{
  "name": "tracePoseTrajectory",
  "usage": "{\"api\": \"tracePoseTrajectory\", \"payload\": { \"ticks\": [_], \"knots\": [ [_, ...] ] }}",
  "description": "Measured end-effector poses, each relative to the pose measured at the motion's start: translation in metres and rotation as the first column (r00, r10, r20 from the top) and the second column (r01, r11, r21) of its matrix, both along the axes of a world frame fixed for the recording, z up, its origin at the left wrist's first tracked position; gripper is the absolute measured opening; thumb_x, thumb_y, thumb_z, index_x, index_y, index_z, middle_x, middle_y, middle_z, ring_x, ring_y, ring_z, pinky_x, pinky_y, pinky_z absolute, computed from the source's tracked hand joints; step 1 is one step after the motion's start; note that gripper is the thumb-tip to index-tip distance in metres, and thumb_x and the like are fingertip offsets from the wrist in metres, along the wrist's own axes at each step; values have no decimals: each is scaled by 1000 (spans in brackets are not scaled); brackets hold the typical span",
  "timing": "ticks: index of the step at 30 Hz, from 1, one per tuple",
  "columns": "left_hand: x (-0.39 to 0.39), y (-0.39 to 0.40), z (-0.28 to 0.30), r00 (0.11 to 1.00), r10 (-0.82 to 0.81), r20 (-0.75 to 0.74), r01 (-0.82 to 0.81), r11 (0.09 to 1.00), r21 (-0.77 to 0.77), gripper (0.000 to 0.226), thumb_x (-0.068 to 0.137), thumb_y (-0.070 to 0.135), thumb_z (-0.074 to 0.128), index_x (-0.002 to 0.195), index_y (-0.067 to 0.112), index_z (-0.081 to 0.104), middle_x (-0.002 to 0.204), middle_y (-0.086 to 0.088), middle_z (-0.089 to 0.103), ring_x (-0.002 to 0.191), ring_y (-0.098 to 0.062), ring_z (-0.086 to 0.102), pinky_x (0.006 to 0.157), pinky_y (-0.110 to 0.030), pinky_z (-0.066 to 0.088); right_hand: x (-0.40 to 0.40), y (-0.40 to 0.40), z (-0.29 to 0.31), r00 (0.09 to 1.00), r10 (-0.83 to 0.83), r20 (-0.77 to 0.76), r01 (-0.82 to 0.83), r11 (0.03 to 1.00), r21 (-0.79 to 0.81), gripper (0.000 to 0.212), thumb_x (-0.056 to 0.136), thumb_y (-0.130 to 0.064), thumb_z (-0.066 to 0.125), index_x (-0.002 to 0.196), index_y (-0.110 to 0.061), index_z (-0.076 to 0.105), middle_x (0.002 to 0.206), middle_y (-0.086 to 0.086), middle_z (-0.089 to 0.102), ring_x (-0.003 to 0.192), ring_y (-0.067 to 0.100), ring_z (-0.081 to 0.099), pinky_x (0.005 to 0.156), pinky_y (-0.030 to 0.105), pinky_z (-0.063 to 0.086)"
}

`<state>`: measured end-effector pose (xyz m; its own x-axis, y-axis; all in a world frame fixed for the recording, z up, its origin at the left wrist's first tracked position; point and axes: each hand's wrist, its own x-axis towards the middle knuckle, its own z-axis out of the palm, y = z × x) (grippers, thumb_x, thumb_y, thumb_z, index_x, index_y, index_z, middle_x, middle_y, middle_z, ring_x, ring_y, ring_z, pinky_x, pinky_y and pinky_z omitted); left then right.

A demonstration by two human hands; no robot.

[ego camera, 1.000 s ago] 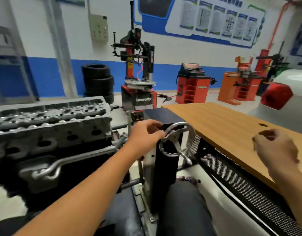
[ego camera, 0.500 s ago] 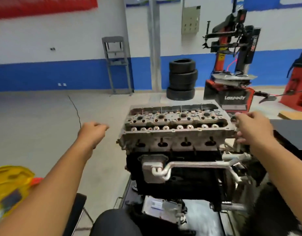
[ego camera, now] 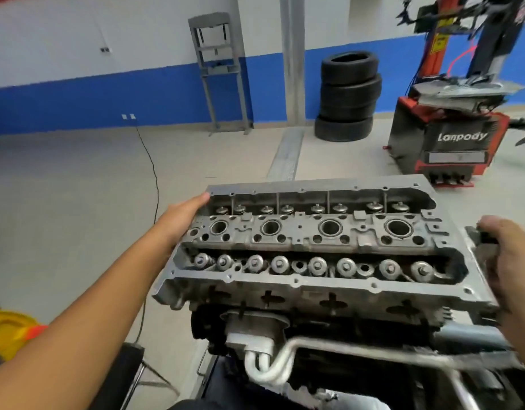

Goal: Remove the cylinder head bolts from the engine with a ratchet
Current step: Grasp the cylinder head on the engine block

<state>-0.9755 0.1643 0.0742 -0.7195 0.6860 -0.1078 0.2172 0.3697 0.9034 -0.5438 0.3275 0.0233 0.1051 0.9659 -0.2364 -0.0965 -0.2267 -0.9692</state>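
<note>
The grey cylinder head (ego camera: 311, 241) sits on top of the dark engine block (ego camera: 329, 350), seen from above. It shows two rows of valve springs and several round plug wells down the middle. My left hand (ego camera: 181, 220) lies flat against the head's left end, fingers straight and thumb on the top corner. My right hand (ego camera: 512, 261) grips the head's right end, thumb over the top edge; its fingers are partly hidden. No ratchet is in view.
A silver coolant pipe (ego camera: 273, 365) runs across the block's front. A stack of tyres (ego camera: 348, 96), a red tyre changer (ego camera: 444, 137) and a grey frame (ego camera: 219, 72) stand by the far wall. A cable (ego camera: 154, 179) crosses the floor. A yellow object (ego camera: 10, 332) is at the left edge.
My view has swung left from the wooden table and closed in above the engine. My left hand went from mid-air to the head's left end; my right hand stays at its right end.
</note>
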Motion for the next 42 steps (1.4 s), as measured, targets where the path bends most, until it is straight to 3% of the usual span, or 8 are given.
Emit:
{"api": "tracePoseTrajectory", "payload": {
  "ticks": [5,9,14,16,20,25,31,42],
  "knots": [
    [5,-6,3,983,16,185,10,990,-138,38,85,69,65,92,36,82,92,0,81,82,-24,79,76,-34,52,-6,2,-1,984,179,5,-177,978,-111,85,59,-98,60,111,-32,75,103,16,76,97,48,70,94,70,50],
    [16,-18,17,877,15,480,121,960,-251,50,81,64,73,107,22,80,107,-15,78,95,-37,77,71,-43,64,-34,-20,43,993,-8,-118,-22,967,-254,45,37,-59,82,78,-40,82,78,-3,79,80,28,78,77,55,60],
    [26,15,33,992,122,-34,-123,875,-468,33,93,37,55,86,9,71,87,-14,74,80,-31,70,75,-35,54,-36,-25,82,974,0,-229,-87,924,-373,21,72,-11,75,92,-6,81,94,17,79,84,38,78,78,67,59],
    [23,20,42,994,95,-50,-107,859,-500,30,87,36,56,76,11,67,79,-10,70,75,-27,66,70,-34,48,-38,-26,88,983,-20,-181,-69,881,-468,21,79,-10,71,99,-8,79,98,17,79,90,38,77,81,67,58],
    [12,15,57,947,-226,-228,22,754,-657,28,94,31,54,76,13,65,76,-8,66,72,-26,65,62,-32,49,-34,-25,104,993,42,-106,-94,826,-555,24,84,-12,71,107,-9,77,97,15,79,89,36,78,84,61,60],
    [3,13,70,930,-326,-169,122,708,-696,33,97,19,54,68,6,63,59,-9,63,43,-18,60,40,-25,40,-24,-28,120,993,112,-43,-114,770,-628,13,91,-17,71,80,-10,69,48,1,62,28,13,48,30,20,36],
    [22,-5,75,940,-323,-112,167,719,-675,38,89,9,63,51,7,59,48,-6,59,42,-24,61,39,-28,41,-2,-17,145,994,101,32,-56,755,-654,13,85,-7,69,86,4,75,68,18,74,48,29,68,46,33,53],
    [191,53,151,818,-503,-277,237,735,-635,45,91,12,70,48,8,58,46,-5,58,49,-20,60,55,-30,45,167,29,203,993,-105,61,122,831,-542,15,80,-5,67,65,-4,65,54,14,62,37,21,55,38,28,43]
  ]
}}
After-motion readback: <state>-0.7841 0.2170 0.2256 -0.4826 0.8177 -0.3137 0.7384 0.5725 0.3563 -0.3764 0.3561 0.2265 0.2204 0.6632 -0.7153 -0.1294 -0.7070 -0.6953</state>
